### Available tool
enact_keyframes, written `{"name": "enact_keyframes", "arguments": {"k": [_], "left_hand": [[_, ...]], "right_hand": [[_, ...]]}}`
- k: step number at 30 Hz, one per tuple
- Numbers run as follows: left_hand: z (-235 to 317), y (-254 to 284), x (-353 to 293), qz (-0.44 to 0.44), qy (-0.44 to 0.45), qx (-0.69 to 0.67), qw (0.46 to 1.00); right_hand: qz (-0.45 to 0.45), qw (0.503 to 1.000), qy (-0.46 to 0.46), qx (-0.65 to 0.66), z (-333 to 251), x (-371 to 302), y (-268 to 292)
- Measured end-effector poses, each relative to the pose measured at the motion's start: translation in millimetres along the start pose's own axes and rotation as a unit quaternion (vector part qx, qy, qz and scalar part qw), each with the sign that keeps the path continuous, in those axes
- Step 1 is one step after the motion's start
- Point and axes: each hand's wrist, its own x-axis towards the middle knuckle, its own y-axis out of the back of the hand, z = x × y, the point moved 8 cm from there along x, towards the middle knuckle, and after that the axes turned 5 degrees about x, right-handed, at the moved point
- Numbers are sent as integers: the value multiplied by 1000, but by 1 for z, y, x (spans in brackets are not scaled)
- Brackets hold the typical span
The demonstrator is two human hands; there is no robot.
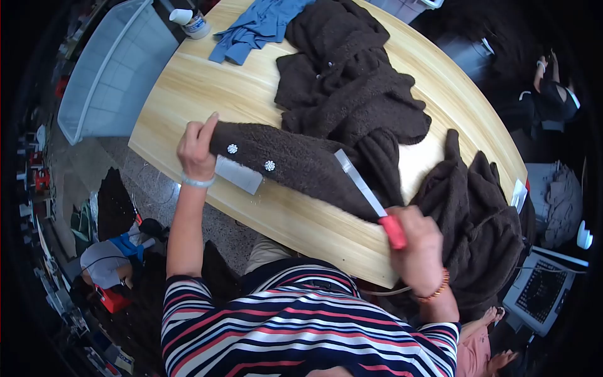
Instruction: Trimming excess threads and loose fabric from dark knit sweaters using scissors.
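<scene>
My left hand point(198, 151) is closed on the left end of a dark brown fuzzy garment piece point(301, 164), holding it stretched over the near side of the table. Two sparkling flower-shaped buttons point(269, 166) sit on that piece near my left hand. In my right hand point(419, 242) is the red handle of a tool with a long, flat, straight metal blade point(363, 185). The blade lies across the brown cloth and points away from me to the left. My right hand is slightly blurred. A white rectangular sheet point(239, 174) lies on the table, partly under the cloth.
More dark brown fleece garments are heaped at the table's far middle point(352, 81) and right edge point(471, 213). A blue cloth point(260, 28) and a white jar point(193, 25) stand at the far left, beside a large translucent bin point(125, 75). Other people work nearby, and a sewing machine point(537, 289) stands right.
</scene>
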Motion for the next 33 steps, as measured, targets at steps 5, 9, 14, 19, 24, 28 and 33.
{"name": "enact_keyframes", "arguments": {"k": [5, 9, 14, 19, 24, 28, 33], "left_hand": [[-34, -129, -91, -241, -15, 66, 968], [22, -105, -116, -272, 63, 58, 959], [104, -82, -175, -317, 81, -137, 935], [93, -118, -199, -334, 64, -107, 934], [88, -123, -196, -299, 53, -128, 944], [90, -130, -198, -327, 58, -115, 936], [87, -131, -204, -333, 56, -119, 934]], "right_hand": [[-114, 990, 28, 83, 34, 20, -166], [-97, 990, 29, 95, 42, 37, -186], [-126, 985, 50, 107, 31, 40, -174], [-199, 974, 100, 28, 8, 26, -181], [-216, 972, 88, 2, 0, 50, -201], [-154, 979, 134, 18, -27, 94, -219], [-207, 969, 135, 1, -21, 84, -219]]}}
